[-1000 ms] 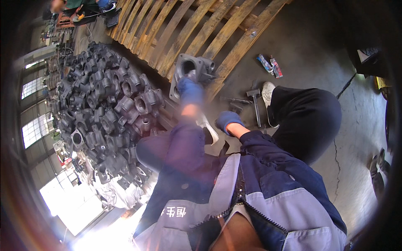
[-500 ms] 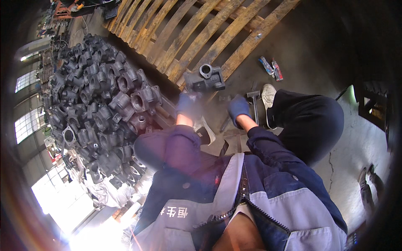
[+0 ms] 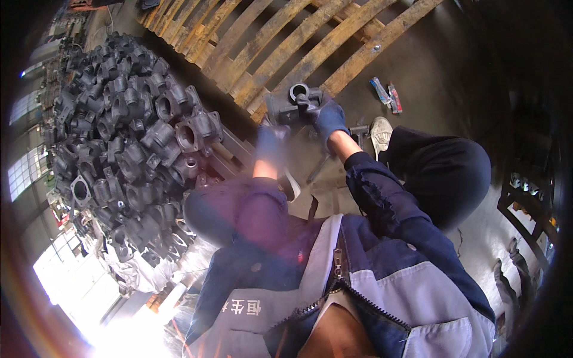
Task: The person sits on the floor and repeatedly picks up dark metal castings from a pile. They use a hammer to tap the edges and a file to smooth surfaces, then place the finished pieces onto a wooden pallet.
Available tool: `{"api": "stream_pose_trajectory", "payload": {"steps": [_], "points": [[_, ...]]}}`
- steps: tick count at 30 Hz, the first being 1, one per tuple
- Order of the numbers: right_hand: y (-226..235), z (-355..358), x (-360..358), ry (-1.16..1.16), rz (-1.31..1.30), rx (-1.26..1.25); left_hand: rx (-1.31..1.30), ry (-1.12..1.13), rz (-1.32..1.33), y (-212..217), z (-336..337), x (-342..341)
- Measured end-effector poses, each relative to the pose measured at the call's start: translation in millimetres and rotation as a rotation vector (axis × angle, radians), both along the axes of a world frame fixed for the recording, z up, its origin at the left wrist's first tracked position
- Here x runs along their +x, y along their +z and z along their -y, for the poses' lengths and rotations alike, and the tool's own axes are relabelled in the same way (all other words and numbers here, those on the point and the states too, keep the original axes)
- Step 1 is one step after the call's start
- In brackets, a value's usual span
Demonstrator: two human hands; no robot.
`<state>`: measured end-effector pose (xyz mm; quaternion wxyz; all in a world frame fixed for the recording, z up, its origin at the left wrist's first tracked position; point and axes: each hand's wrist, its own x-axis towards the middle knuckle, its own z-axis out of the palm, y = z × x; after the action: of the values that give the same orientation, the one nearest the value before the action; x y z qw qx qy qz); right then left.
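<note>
A dark grey metal pipe-fitting casting [image 3: 283,109] with a round open port is held off the near corner of the pallet. My right hand [image 3: 328,118], in a blue glove with dark fingers, wraps over its right end, close by the port. My left hand [image 3: 272,142], gloved the same way, grips the casting's lower left side; glare hazes its fingers. Just beyond my right wrist lies a metal hammer-like tool [image 3: 359,129], partly hidden by my arm. A dark bar [image 3: 319,169] rests on the floor between my forearms.
To my left rises a large heap of similar grey castings [image 3: 128,137]. Ahead stands a slatted wooden pallet [image 3: 286,48]. Two small tubes or packets [image 3: 388,95], blue and red, lie on the floor right of it. My shoe [image 3: 381,136] is close to the tool.
My right hand has moved up and left from beside the tool onto the casting's right end. My left hand stays at the casting, which has shifted slightly left. The view has turned a little.
</note>
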<state>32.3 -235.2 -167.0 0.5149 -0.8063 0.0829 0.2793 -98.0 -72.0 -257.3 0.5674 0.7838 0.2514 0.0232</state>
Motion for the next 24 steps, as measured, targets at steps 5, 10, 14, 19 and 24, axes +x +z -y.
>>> {"api": "stream_pose_trajectory", "payload": {"steps": [5,10,14,19,24], "points": [[11,13,-5,0.110,0.119,-0.048,-0.346,0.217,-0.274,-8,-18,9],[-61,72,-11,-0.439,-0.546,0.550,-0.287,0.212,-0.384,35,-1,25],[-120,152,-47,0.471,-0.216,-0.888,-0.266,0.178,-0.465,60,13,39],[-107,139,-85,0.269,-0.476,-0.835,-0.246,0.142,-0.534,74,19,52],[-170,158,-97,0.311,-0.401,-0.932,-0.262,0.081,-0.585,71,25,61]]}}
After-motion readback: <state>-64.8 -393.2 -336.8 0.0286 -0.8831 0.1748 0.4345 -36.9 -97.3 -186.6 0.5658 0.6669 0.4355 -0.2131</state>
